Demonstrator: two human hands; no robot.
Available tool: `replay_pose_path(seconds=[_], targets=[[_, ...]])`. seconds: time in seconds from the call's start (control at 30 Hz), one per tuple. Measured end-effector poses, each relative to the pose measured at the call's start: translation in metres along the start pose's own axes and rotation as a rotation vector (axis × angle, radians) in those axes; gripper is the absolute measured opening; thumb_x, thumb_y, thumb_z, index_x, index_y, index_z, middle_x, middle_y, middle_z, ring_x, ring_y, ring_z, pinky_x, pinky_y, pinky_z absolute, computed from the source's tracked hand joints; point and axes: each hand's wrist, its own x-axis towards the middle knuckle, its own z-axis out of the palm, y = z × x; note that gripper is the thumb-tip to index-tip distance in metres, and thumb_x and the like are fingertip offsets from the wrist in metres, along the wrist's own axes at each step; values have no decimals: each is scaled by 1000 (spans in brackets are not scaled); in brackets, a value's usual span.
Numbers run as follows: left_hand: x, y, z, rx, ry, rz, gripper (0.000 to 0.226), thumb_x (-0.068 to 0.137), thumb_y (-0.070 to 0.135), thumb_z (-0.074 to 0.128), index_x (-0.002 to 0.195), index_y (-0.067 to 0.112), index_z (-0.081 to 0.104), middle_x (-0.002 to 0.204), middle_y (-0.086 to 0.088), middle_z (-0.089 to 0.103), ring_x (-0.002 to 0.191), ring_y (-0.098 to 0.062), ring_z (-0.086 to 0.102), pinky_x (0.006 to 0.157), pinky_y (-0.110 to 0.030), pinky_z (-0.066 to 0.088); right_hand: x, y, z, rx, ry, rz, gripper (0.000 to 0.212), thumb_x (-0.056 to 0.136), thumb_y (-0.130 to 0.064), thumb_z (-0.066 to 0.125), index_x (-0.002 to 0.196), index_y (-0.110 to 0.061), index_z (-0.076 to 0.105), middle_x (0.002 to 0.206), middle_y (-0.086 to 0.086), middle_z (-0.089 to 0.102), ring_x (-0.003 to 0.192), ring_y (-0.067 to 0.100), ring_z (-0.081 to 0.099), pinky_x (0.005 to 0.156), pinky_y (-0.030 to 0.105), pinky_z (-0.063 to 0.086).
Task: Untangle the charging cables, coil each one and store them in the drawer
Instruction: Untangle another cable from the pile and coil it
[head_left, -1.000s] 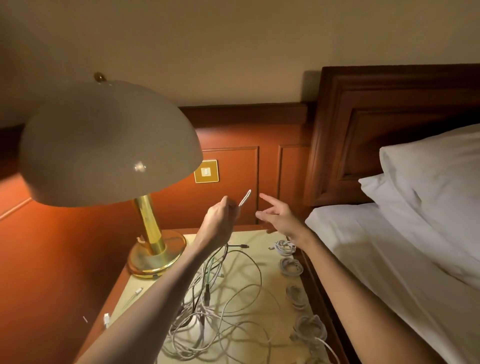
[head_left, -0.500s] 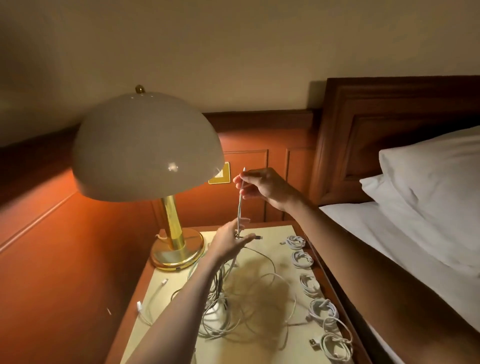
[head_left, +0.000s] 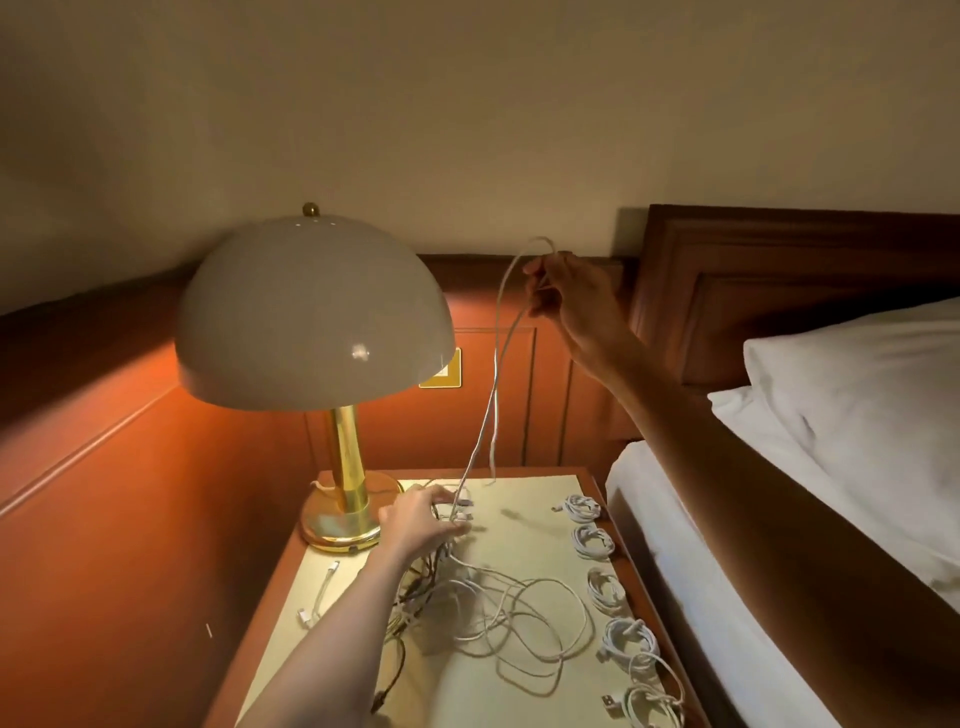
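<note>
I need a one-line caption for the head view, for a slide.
Right hand holds a white cable high above the tangle that the left hand grips on the nightstand.

Bedroom, furnished in the manner of a hotel room. A bed (head_left: 675, 519) made up with white sheets and two stacked white pillows (head_left: 857, 395) stands against a dark panelled wooden headboard (head_left: 779, 270). Just beside it, a bedside counter (head_left: 524, 499) carries a lit dome-shaded lamp (head_left: 311, 312) on a brass stem. Reddish wood panelling (head_left: 104, 467) lines the lower wall and bears a brass switch plate (head_left: 448, 375).
</note>
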Motion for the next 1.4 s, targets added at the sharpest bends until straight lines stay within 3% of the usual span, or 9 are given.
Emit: replay_pose_path(seconds=[0.13,0.27,0.37,0.47,0.67,0.77,1.17,1.3,1.4], targets=[[-5,17,-21,113,-28,-66,104,52,75,76,143,46,33,147,3,43,136,-23,35,111,-51,25,-5,-16,6,-30,-72,22,35,109,-14,33,94,-8,65,79,5,61,65,11,59,59,24,49],[-11,68,-45,-295,-17,148,123,54,68,83,151,45,11,150,0,40,137,-22,38,112,-49,33,-11,-28,14,-76,-130,55,33,109,-13,34,98,-8,64,78,7,61,64,13,60,62,29,52],[-4,93,-54,-276,-23,162,84,80,68,62,149,36,26,128,-9,55,122,-29,54,103,-49,45,-14,-44,20,-48,-127,14,31,108,-11,35,97,-7,63,76,8,61,62,14,61,61,28,54],[-1,112,-74,-188,15,207,31,103,23,38,124,20,60,112,-15,68,96,-29,66,80,-35,54,-12,-62,10,-49,-100,-9,29,108,-12,37,101,-7,64,78,8,63,64,16,63,64,30,56],[-6,176,-152,-589,155,190,47,107,37,29,86,22,68,60,-24,49,40,-12,40,48,-27,37,-22,-84,-5,-2,8,26,27,108,-10,36,101,-5,61,76,10,60,61,17,63,60,29,57],[-26,201,-193,-682,152,215,40,105,38,35,84,28,67,53,2,37,41,-13,34,43,-23,27,-31,-103,-6,84,53,48,23,107,-9,38,104,-3,59,79,12,62,65,20,66,64,32,58],[-197,136,-310,-360,142,294,30,104,31,45,102,16,71,50,9,31,41,-7,23,40,-20,20,-146,-194,-17,24,13,260,17,102,-8,46,98,-3,61,79,15,73,68,23,71,60,32,59],[-239,141,-323,-310,246,347,26,103,26,47,97,18,71,39,14,43,45,-4,34,46,-22,28,-185,-212,-3,-708,-116,291,40,104,-41,46,99,-5,63,83,19,73,64,28,72,56,34,58],[-262,150,-314,-212,257,410,25,101,19,50,94,21,73,69,13,59,62,2,47,64,-21,36,-207,-211,14,-1382,-48,-14,79,93,-74,19,103,-9,63,90,13,65,83,33,66,69,36,49]])
